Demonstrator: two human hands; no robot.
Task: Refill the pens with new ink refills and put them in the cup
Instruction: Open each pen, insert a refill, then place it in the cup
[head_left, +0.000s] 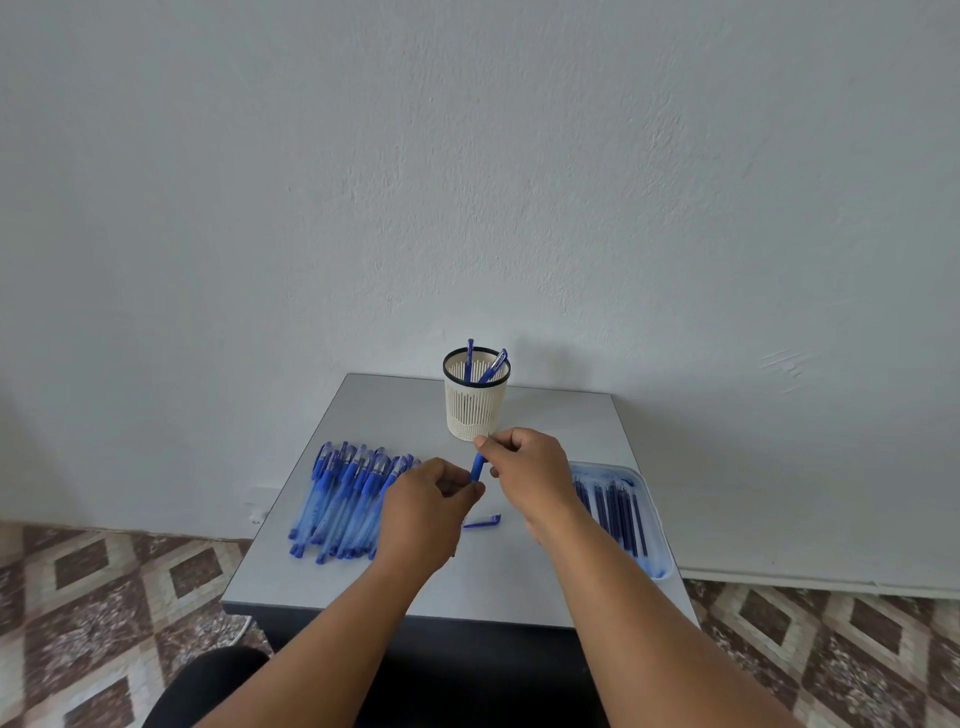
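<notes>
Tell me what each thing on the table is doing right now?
pen: held between both hands, cap off
left hand: pinches pen's lower end
right hand: grips pen's upper end
cap: lying loose on table
cup: upright, pens inside
pen pile: lying flat
refill tray: holds refills

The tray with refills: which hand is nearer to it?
Right. The right hand holds the pen just left of the tray; the left hand is farther left, beside the pile of pens.
</notes>
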